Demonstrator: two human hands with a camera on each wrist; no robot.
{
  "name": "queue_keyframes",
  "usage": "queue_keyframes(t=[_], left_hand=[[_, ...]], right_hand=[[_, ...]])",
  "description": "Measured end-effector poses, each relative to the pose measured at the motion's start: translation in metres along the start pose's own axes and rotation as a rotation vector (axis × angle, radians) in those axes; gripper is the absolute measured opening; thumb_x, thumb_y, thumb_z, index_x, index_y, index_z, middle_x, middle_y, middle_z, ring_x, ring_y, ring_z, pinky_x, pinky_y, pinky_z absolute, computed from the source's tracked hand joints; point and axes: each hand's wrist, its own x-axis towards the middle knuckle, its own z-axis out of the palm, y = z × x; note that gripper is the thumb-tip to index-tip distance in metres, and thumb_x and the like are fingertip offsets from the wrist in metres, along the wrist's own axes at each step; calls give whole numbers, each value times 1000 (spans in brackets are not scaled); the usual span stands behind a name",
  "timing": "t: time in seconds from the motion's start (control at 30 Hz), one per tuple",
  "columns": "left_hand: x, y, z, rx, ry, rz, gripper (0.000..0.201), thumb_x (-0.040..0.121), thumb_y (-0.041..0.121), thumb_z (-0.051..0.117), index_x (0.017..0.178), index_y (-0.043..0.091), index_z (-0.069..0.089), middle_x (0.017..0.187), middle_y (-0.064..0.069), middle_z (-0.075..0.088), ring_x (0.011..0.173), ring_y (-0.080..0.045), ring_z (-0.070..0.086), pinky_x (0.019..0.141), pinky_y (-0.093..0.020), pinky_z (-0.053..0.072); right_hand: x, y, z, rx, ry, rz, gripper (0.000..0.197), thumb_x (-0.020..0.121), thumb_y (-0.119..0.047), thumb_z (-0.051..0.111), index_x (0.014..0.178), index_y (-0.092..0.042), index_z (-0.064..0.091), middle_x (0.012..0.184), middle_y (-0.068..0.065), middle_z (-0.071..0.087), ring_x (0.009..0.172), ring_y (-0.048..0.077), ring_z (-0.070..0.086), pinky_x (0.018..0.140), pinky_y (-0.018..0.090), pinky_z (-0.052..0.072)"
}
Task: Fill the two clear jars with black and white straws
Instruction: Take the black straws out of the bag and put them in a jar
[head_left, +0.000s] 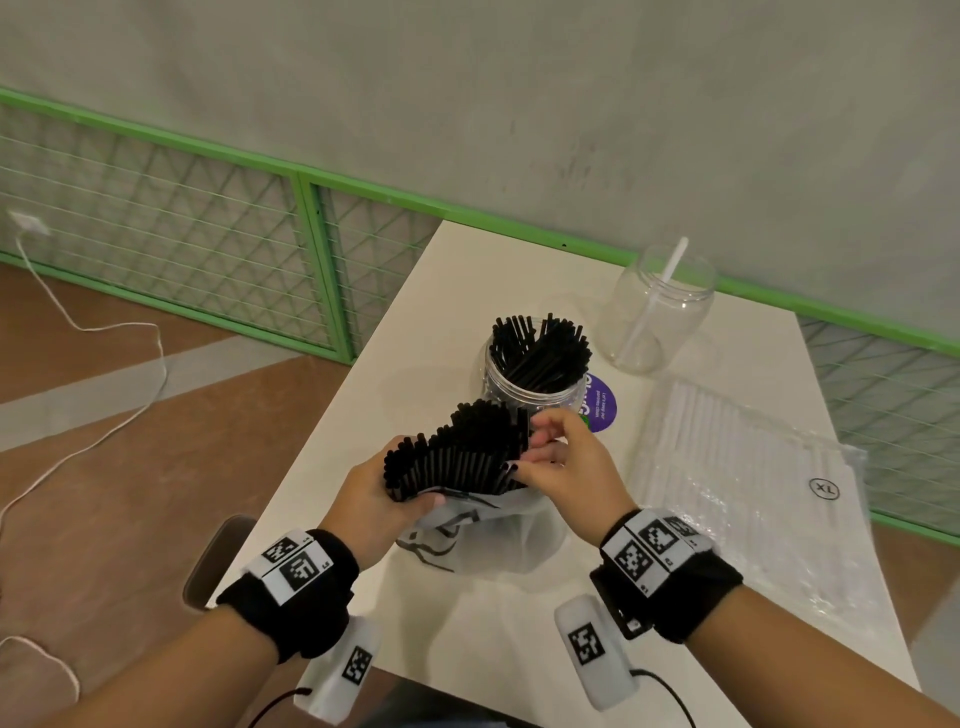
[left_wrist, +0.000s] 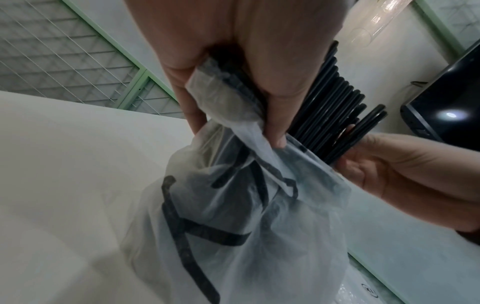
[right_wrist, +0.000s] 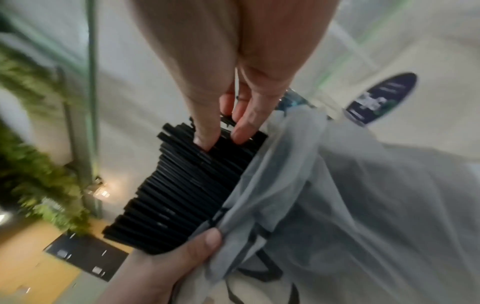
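A fan of black straws (head_left: 462, 457) sticks out of a thin white plastic bag (head_left: 483, 535) held over the near part of the table. My left hand (head_left: 400, 491) grips the bag's rim and the left end of the straws, seen close in the left wrist view as left hand (left_wrist: 233, 115) on bag (left_wrist: 246, 226). My right hand (head_left: 530, 447) pinches the right end of the straws (right_wrist: 194, 185); its fingertips (right_wrist: 205, 139) lie on them. Behind stands a clear jar (head_left: 524, 389) full of black straws. A second clear jar (head_left: 657, 317) holds one white straw (head_left: 660, 291).
A clear packet of white straws (head_left: 737, 467) lies flat on the right of the white table (head_left: 467, 623). A round purple sticker (head_left: 601, 402) sits beside the full jar. A green mesh fence (head_left: 311, 249) runs behind; a chair back (head_left: 218, 561) stands at the table's left.
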Motion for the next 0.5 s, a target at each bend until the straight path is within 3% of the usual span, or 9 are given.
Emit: queue_keyframes(t=[0.13, 0.2, 0.27, 0.3, 0.4, 0.47, 0.5], left_hand=[[2, -4, -1, 19, -11, -4, 31, 74, 0, 74, 94, 20, 61, 90, 17, 66, 78, 5, 61, 68, -5, 44], [3, -5, -2, 43, -30, -3, 30, 75, 2, 74, 94, 21, 61, 92, 15, 66, 81, 2, 61, 69, -6, 45], [4, -5, -2, 67, -46, 0, 29, 75, 4, 74, 95, 22, 61, 92, 14, 65, 83, -1, 61, 69, -8, 45], [4, -5, -2, 77, -51, -1, 29, 75, 4, 74, 95, 22, 61, 92, 14, 65, 84, -1, 61, 69, -9, 46], [6, -5, -1, 66, -58, -9, 31, 75, 3, 74, 96, 23, 61, 93, 15, 66, 85, 0, 61, 72, -12, 46], [6, -5, -1, 54, -57, -9, 32, 75, 2, 74, 96, 22, 61, 93, 12, 66, 83, 1, 61, 72, -11, 47], [6, -5, -1, 48, -52, -12, 32, 74, 2, 74, 96, 22, 62, 92, 10, 67, 83, 1, 61, 72, -11, 47]], right_hand=[[-6, 14, 4, 138, 10, 86, 40, 78, -29, 68, 113, -24, 50, 98, 1, 52, 87, 10, 54, 80, 22, 45], [-8, 8, 1, 170, -125, 64, 34, 74, -27, 59, 107, -32, 50, 98, 1, 51, 87, 4, 53, 80, 19, 44], [-7, -1, -1, 112, -241, -4, 32, 76, -20, 68, 101, -31, 51, 94, -5, 54, 81, -10, 55, 74, 10, 44], [-3, -1, -1, 67, -269, -47, 36, 75, -17, 75, 102, -29, 54, 96, -6, 58, 86, -11, 57, 76, 10, 46], [6, 8, 3, -90, -216, -110, 54, 64, -33, 86, 108, -38, 55, 115, 1, 55, 113, 11, 55, 94, 31, 49], [9, 13, 7, -141, -150, -86, 52, 62, -37, 84, 101, -41, 51, 114, 1, 50, 111, 16, 52, 96, 36, 47], [10, 14, 8, -138, -136, -80, 49, 62, -35, 84, 100, -36, 52, 110, 1, 53, 107, 15, 54, 93, 35, 48]])
